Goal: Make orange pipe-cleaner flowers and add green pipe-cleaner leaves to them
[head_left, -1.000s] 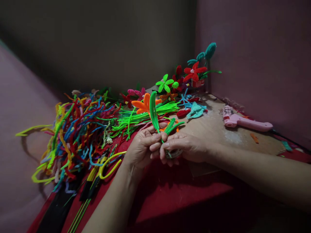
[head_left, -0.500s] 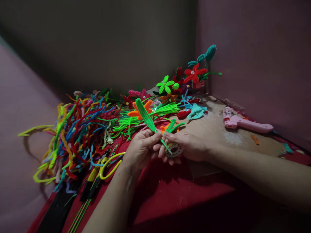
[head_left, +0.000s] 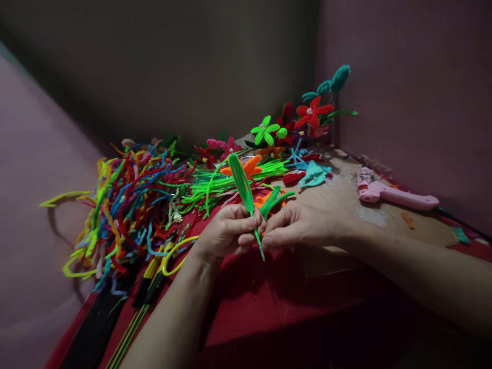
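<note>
My left hand (head_left: 232, 230) pinches a green pipe-cleaner leaf (head_left: 241, 179) by its stem, between thumb and fingers. The leaf points up, and the wrapped lower end of its stem sticks out below the fingertips. My right hand (head_left: 295, 228) is closed close beside that stem, fingers curled; what it holds is hidden. Just behind the hands, smaller green leaves (head_left: 271, 202) show together with orange petals, partly covered. An orange pipe-cleaner flower (head_left: 251, 166) lies beyond the leaf.
Loose pipe cleaners (head_left: 126, 205) are heaped at the left, near yellow-handled scissors (head_left: 165, 261). Bright green stems (head_left: 230, 184) lie behind my hands. Finished flowers (head_left: 313, 111) stand at the back. A pink glue gun (head_left: 400, 196) rests on the brown board (head_left: 346, 179) at the right.
The ring-shaped roll seen below my right fingers is out of sight now. My right hand has turned and curled in by the stem; the leaf stands more upright.
</note>
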`<action>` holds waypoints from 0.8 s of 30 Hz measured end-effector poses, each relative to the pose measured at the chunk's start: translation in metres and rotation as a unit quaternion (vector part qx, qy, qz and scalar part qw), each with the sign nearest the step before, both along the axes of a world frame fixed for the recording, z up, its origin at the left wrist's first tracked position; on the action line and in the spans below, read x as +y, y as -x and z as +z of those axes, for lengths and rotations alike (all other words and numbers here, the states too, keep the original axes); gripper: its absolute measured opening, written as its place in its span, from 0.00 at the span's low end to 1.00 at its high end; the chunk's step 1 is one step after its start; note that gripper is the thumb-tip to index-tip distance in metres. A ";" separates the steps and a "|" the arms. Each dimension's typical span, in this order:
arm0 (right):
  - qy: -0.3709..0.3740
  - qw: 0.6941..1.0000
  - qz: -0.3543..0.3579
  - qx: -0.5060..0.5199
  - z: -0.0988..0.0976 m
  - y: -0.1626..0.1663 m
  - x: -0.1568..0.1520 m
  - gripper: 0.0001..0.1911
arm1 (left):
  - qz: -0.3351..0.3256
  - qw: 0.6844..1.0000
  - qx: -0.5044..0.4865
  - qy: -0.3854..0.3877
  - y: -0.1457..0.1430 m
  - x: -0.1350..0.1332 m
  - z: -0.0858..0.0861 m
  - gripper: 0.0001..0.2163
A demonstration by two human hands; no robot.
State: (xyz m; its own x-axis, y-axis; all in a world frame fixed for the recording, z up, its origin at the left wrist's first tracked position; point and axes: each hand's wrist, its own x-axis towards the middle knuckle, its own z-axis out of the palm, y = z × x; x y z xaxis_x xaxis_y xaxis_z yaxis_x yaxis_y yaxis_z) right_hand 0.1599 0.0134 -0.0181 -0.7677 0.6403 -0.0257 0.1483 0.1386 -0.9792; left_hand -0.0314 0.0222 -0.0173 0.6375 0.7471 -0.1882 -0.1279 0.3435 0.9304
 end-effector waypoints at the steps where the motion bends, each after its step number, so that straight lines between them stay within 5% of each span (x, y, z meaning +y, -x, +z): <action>1: -0.014 1.000 -0.002 -0.007 -0.001 -0.001 0.000 0.16 | -0.003 1.000 0.001 0.006 -0.001 0.001 -0.001 0.06; 8: -0.250 0.957 -0.107 -0.099 -0.005 -0.014 -0.008 0.11 | -0.004 0.997 0.060 0.044 -0.014 0.010 -0.010 0.08; 18: -0.294 0.929 -0.165 -0.150 -0.038 -0.016 -0.009 0.10 | 0.041 0.962 0.258 -0.073 -0.032 0.011 -0.011 0.09; 22: -0.297 0.930 -0.155 -0.148 -0.033 -0.015 -0.011 0.10 | 0.165 0.894 0.381 -0.166 -0.006 -0.008 0.010 0.12; 24: -0.282 0.936 -0.148 -0.151 -0.031 -0.016 -0.010 0.10 | 0.191 0.812 0.483 -0.265 0.021 -0.020 0.019 0.13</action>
